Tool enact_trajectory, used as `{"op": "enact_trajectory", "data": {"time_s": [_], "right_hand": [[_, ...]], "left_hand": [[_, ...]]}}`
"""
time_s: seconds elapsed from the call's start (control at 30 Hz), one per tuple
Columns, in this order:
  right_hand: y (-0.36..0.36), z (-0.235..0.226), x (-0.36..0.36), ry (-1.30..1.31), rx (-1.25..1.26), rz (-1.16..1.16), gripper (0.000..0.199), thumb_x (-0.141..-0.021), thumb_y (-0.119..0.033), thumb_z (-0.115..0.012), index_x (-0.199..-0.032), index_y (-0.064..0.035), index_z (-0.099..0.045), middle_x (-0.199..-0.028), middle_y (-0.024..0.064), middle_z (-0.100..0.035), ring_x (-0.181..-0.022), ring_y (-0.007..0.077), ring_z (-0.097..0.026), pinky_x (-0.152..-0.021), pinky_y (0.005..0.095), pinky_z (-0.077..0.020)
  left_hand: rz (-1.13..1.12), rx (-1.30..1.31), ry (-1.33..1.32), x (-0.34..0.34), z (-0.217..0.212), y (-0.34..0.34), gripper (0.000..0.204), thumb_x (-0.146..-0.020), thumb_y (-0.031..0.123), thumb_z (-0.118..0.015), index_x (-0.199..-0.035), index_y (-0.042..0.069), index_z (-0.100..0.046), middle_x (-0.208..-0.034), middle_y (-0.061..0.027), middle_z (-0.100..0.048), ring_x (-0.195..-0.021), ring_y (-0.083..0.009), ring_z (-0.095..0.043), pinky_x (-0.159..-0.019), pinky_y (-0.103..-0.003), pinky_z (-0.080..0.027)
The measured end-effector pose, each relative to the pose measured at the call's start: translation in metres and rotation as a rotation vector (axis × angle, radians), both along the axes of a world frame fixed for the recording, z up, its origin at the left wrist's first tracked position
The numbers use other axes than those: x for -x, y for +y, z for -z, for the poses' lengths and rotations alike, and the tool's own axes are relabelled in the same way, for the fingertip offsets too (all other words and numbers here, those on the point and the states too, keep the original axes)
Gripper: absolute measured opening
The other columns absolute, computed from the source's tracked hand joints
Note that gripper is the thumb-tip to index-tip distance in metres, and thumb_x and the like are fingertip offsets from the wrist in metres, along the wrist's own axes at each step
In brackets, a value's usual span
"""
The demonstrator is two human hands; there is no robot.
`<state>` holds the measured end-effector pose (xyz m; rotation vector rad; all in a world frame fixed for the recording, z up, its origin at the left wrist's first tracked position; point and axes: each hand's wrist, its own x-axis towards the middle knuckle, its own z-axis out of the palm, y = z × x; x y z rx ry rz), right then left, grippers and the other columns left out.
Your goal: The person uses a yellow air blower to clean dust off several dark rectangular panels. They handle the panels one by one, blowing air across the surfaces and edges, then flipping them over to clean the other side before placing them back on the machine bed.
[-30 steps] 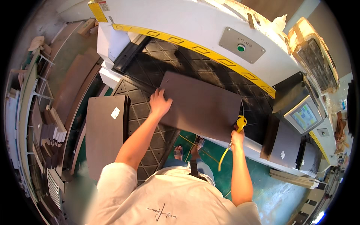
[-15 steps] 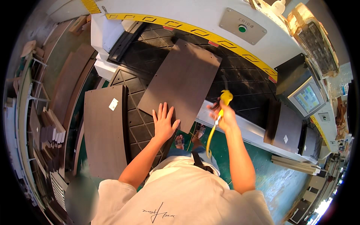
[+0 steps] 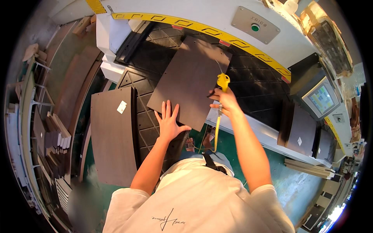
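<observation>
My left hand (image 3: pixel 169 121) lies flat, fingers spread wide, on the near corner of a dark brown rectangular panel (image 3: pixel 190 79). The panel rests tilted on the black gridded machine bed (image 3: pixel 252 87), under the yellow-striped white housing (image 3: pixel 202 15). My right hand (image 3: pixel 224 101) is closed around a yellow air blow gun (image 3: pixel 223 82), nozzle up over the panel's right edge, its yellow hose (image 3: pixel 216 132) hanging down. A second brown panel with a white sticker (image 3: pixel 112 139) lies to the left. A small screen (image 3: pixel 321 99) sits at right.
</observation>
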<state>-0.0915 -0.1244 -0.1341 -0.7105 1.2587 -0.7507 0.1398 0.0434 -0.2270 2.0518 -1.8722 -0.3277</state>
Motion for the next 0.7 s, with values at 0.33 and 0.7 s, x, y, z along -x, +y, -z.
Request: {"op": "enact_trajectory", "data": {"time_s": [0.33, 0.7], "right_hand": [[0.09, -0.011, 0.101, 0.406, -0.294, -0.88, 0.049, -0.106, -0.049, -0.065, -0.122, -0.0021, -0.069, -0.102, 0.0108, -0.08, -0.094, 0.0186, -0.076, -0.072, 0.0343, -0.062], [0.121, -0.066, 0.1, -0.705, -0.192, 0.017, 0.069, -0.096, -0.021, -0.063, -0.161, -0.0067, -0.041, -0.143, 0.0284, -0.056, -0.047, 0.012, -0.045, -0.045, 0.0255, -0.0367]], "left_hand": [[-0.01, 0.108, -0.012, -0.021, 0.029, -0.101, 0.122, -0.066, 0.08, -0.081, -0.161, 0.012, -0.047, -0.175, -0.0249, -0.022, -0.164, -0.0447, -0.013, -0.116, -0.085, -0.005], [0.034, 0.084, -0.031, -0.036, 0.03, -0.145, 0.119, -0.068, 0.082, -0.077, -0.159, 0.011, -0.048, -0.175, -0.0233, -0.021, -0.165, -0.0437, -0.008, -0.115, -0.087, -0.003]]}}
